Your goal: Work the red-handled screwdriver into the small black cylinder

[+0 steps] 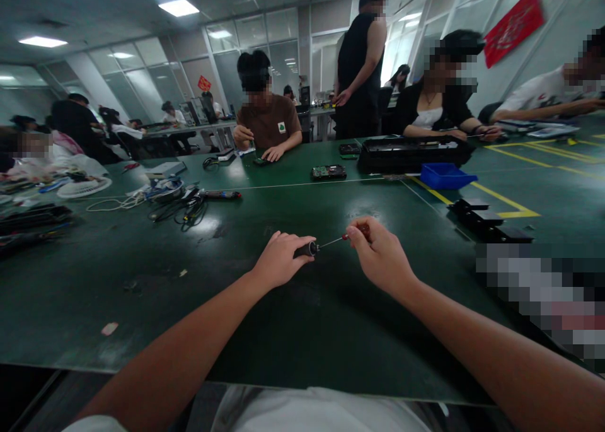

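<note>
Low over the green table, my left hand (283, 255) grips a small dark cylindrical part (306, 250) between thumb and fingers, its round end turned to the right. My right hand (378, 255) is closed around the reddish handle of a screwdriver (333, 241). The thin metal shaft points left, and its tip meets the end of the cylinder or lies very close to it. Any screw there is too small to make out. My palm and fingers cover part of the handle.
Ahead lie an opened device with a green circuit board (328, 172), a long black casing (411, 154) and a blue bin (447, 176). Black brackets (489, 221) sit at right. Tangled cables (189, 208) and a pen-shaped tool (222, 195) lie left. A person (269, 120) works opposite.
</note>
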Motion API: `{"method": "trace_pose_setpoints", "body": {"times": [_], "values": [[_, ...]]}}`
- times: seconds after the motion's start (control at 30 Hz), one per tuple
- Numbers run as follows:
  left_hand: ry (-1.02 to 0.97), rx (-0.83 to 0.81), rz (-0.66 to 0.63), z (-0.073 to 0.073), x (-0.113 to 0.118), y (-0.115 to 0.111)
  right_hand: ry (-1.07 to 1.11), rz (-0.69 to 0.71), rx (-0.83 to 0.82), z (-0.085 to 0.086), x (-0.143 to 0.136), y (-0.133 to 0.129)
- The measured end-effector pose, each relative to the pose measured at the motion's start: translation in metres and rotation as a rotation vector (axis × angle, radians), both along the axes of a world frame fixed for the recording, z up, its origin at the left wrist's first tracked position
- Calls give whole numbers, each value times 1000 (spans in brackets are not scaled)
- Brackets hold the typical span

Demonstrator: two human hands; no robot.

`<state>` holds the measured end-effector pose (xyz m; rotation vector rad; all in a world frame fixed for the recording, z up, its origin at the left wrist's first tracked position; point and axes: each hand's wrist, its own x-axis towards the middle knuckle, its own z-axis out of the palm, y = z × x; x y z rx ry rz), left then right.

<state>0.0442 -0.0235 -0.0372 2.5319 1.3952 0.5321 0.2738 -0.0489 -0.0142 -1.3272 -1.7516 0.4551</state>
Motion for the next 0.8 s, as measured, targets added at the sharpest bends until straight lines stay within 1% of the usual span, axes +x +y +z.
{"method": "trace_pose_setpoints", "body": {"times": [0.13, 0.3, 0.4, 0.47, 0.6, 0.73, 0.8], "values": [[-67, -19, 4, 2, -1, 1, 18, -34, -5, 0, 0, 0], [-232, -70, 90, 7, 2, -2, 70, -13, 25, -2, 0, 1], [-311, -89, 123, 7, 3, -3, 116, -31, 23, -3, 0, 1], [-333, -106, 124, 6, 4, -3, 124, -46, 30, -3, -1, 1], [-289, -166, 103, 6, 9, -4, 121, -62, 75, -1, -1, -1], [-174, -206, 124, 8, 18, -5, 116, -63, 107, 3, -1, -4], [-95, -220, 75, 8, 23, -3, 117, -55, 119, 4, -1, -5]]}}
